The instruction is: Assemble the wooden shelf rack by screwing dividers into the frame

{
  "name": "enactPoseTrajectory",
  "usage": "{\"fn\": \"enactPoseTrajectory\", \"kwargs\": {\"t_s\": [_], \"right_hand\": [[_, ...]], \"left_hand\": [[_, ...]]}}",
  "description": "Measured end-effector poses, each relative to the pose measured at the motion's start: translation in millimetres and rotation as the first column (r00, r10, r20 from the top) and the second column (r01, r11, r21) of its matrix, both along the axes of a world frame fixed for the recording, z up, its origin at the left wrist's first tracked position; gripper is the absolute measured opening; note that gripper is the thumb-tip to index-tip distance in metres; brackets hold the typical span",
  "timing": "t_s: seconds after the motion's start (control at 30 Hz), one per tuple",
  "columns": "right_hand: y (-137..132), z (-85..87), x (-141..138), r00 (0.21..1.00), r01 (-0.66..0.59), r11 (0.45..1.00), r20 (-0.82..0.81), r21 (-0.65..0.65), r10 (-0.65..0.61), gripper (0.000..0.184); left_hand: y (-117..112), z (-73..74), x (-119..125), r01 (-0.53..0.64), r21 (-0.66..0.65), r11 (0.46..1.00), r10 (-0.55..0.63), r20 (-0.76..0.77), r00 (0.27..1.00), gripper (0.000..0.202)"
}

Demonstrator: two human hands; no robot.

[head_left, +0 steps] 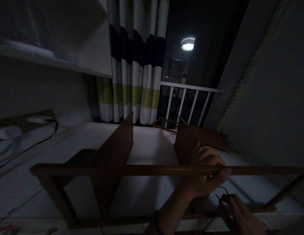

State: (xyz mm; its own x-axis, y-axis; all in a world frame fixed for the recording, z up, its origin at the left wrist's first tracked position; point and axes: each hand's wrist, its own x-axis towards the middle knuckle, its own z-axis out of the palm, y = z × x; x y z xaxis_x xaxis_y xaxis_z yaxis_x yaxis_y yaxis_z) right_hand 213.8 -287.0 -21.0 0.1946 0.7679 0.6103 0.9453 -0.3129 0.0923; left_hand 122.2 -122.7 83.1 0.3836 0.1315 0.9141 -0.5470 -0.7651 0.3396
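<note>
In the dim head view, a brown wooden frame (pixel 152 169) stands on edge across a white surface, with two upright wooden panels, a left panel (pixel 117 140) and a right panel (pixel 184 140), reaching away from it. My left hand (pixel 208 163) is closed around the frame's upper rail near the right panel, its thumb on the near side and its fingers beyond the rail. Lower right, my right hand (pixel 242 215) pinches a thin, dark bent metal tool that looks like a hex key (pixel 224 188). Its tips point toward the right panel's near end, and any contact is too dark to tell.
Another wooden board (pixel 209 135) and a small wooden frame (pixel 164 123) lie toward the window. A striped curtain (pixel 139 65) and white railing (pixel 191 87) are behind. On the left are a power strip (pixel 24 124), a black cable (pixel 31 148) and an overhanging white cabinet (pixel 93 49).
</note>
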Motion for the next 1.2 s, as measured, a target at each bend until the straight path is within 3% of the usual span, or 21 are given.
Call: {"fn": "enactPoseTrajectory", "kwargs": {"t_s": [0.07,0.13,0.2,0.33,0.53,0.7,0.8,0.9,0.97,1.03,1.1,1.2], "right_hand": [[11.4,-9.4,8.8,0.970,0.112,0.976,-0.194,-0.187,-0.148,0.022],[22.7,-11.7,15.7,0.911,0.161,0.908,-0.296,-0.386,-0.287,0.014],[32.6,-10.0,19.1,0.889,0.153,0.874,-0.323,-0.462,-0.326,0.012],[44.3,-8.5,20.2,0.881,0.133,0.859,-0.338,-0.495,-0.331,0.015],[48.0,-17.7,30.6,0.867,0.127,0.854,-0.362,-0.504,-0.342,0.015],[44.4,-11.8,32.6,0.865,0.107,0.899,-0.406,-0.424,-0.294,0.017],[26.2,-7.6,22.4,0.868,0.055,0.944,-0.451,-0.326,-0.206,0.029],[-5.5,-17.5,3.8,0.848,-0.039,0.986,-0.527,-0.162,-0.053,0.040],[-26.7,-31.9,-12.8,0.761,-0.123,0.990,-0.634,0.066,0.137,0.040],[-41.1,-47.5,-31.9,0.643,-0.157,0.978,-0.738,0.134,0.204,0.037],[-46.0,-59.6,-52.1,0.444,-0.123,0.977,-0.871,0.173,0.211,0.031],[-40.0,-68.5,-77.1,0.060,0.026,0.946,-0.946,0.322,0.320,0.031]], "left_hand": [[-0.5,0.5,-0.4,0.012,-0.005,1.000,-0.012,0.007,1.000,0.021],[-1.0,1.3,-0.7,0.024,-0.010,1.000,-0.024,0.016,1.000,0.021],[-1.4,1.8,-0.8,0.037,-0.015,0.999,-0.037,0.019,0.999,0.020],[-3.0,1.4,0.3,0.034,-0.040,0.999,-0.033,0.013,0.999,0.019],[-8.2,0.3,3.8,0.027,-0.092,0.995,-0.023,0.047,0.999,0.020],[-11.5,0.6,5.3,0.033,-0.126,0.991,-0.027,0.049,0.998,0.021],[-12.6,0.9,5.7,0.034,-0.134,0.990,-0.024,0.073,0.997,0.022],[-13.0,0.8,6.5,0.027,-0.134,0.991,-0.015,0.088,0.996,0.022],[-12.8,0.7,7.3,0.022,-0.128,0.992,-0.011,0.088,0.996,0.023],[-12.5,0.8,8.0,0.020,-0.124,0.992,-0.010,0.080,0.997,0.023],[-12.4,0.8,8.3,0.018,-0.122,0.992,-0.008,0.076,0.997,0.023],[-12.8,0.5,8.0,0.016,-0.123,0.992,-0.006,0.085,0.996,0.023]]}}
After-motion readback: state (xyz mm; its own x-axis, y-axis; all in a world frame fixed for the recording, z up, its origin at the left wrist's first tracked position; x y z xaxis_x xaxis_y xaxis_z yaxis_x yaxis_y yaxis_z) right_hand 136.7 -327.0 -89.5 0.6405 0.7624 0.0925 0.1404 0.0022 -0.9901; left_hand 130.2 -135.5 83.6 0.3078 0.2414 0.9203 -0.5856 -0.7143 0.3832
